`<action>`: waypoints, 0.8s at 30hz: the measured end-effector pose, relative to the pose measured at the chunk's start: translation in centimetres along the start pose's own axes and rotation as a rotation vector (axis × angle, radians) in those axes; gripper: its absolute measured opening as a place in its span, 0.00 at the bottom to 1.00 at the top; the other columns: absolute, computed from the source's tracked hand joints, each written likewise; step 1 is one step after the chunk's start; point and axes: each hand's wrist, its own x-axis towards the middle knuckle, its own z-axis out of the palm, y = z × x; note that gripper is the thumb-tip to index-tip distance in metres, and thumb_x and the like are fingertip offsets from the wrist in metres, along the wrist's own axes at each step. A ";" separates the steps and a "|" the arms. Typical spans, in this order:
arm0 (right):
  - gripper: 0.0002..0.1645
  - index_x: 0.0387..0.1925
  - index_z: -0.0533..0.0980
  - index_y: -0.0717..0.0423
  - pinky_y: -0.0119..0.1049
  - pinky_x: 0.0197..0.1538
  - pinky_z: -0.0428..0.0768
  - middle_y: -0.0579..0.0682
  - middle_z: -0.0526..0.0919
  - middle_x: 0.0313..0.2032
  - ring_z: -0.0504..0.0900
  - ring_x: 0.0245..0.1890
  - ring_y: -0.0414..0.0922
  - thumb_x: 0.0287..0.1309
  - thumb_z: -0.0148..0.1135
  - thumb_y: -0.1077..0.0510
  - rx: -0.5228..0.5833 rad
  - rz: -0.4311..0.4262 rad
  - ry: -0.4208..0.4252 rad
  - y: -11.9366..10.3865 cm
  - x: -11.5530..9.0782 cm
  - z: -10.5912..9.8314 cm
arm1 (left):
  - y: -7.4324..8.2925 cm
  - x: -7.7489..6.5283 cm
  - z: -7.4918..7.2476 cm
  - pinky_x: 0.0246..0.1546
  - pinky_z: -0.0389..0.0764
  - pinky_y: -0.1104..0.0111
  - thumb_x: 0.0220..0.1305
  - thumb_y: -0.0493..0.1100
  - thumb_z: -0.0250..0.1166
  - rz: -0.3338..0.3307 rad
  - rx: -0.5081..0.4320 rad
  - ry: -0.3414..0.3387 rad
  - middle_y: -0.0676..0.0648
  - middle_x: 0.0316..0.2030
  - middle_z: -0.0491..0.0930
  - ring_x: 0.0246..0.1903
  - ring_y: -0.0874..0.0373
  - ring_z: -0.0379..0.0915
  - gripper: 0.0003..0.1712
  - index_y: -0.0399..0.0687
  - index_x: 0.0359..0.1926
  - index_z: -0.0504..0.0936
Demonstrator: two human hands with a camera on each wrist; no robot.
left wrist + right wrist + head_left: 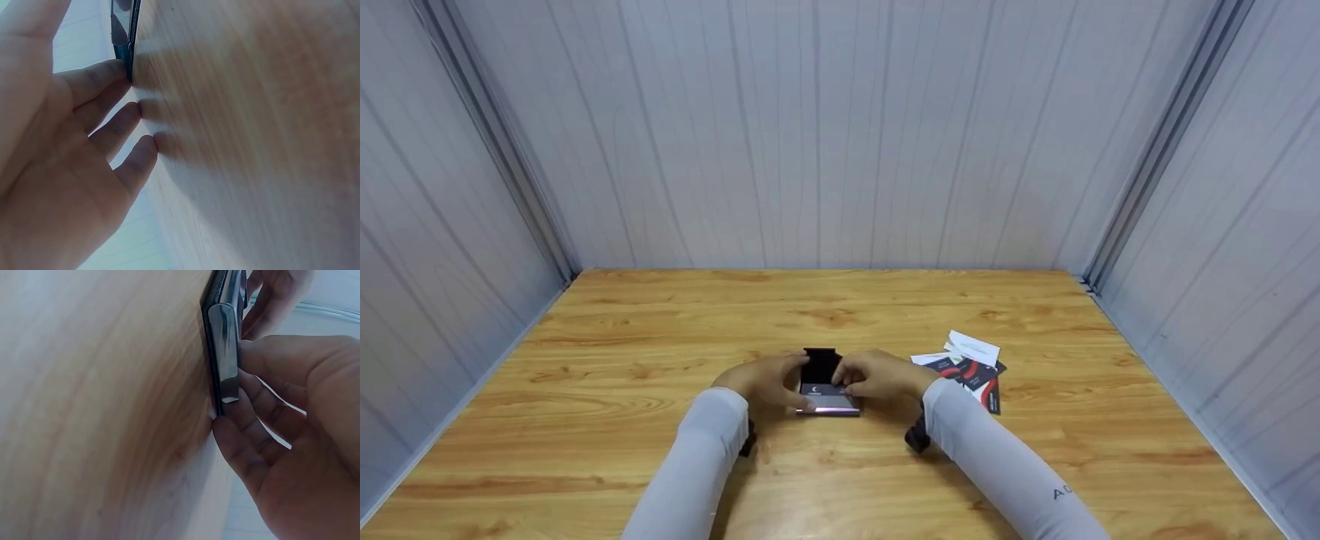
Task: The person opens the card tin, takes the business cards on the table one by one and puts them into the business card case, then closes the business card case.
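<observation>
A business card case (829, 412) with a shiny metal front stands with its black lid (820, 365) raised on the wooden table. A grey printed card (821, 391) lies in its lower half. My left hand (765, 379) holds the case's left side, thumb at the front and a fingertip by the lid; its other fingertips touch the table in the left wrist view. From the right, my right hand (881, 373) has bent thumb and index finger at the card's back right edge. The right wrist view shows the case's metal end (226, 354) beside the right fingers; the card is hidden there.
To the right of the right hand lies a loose pile of cards (975, 371), white, black and red, partly behind the right forearm. White panelled walls (825, 135) enclose the wooden table (660, 322) at the back and both sides.
</observation>
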 end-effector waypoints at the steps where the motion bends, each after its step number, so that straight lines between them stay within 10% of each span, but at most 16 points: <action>1: 0.11 0.48 0.81 0.59 0.34 0.48 0.79 0.48 0.82 0.40 0.79 0.41 0.40 0.64 0.64 0.67 0.002 -0.006 0.001 0.0 0.0 0.0 | 0.0 0.0 0.0 0.71 0.55 0.47 0.54 0.68 0.73 -0.001 0.002 0.000 0.48 0.77 0.51 0.75 0.46 0.48 0.59 0.56 0.79 0.54; 15: 0.17 0.57 0.77 0.62 0.49 0.58 0.77 0.59 0.80 0.54 0.78 0.56 0.54 0.68 0.59 0.64 0.062 0.034 0.068 0.9 -3.6 -2.8 | -0.1 -0.2 0.1 0.71 0.54 0.46 0.54 0.65 0.74 0.012 -0.027 0.005 0.48 0.78 0.50 0.75 0.45 0.46 0.59 0.55 0.79 0.54; 24: 0.22 0.62 0.75 0.60 0.55 0.63 0.72 0.59 0.79 0.58 0.75 0.61 0.56 0.70 0.62 0.57 0.068 0.219 0.084 3.6 -7.3 -5.2 | -0.3 -0.5 0.1 0.71 0.54 0.45 0.55 0.63 0.75 0.002 -0.066 0.007 0.48 0.78 0.49 0.75 0.45 0.45 0.58 0.57 0.80 0.54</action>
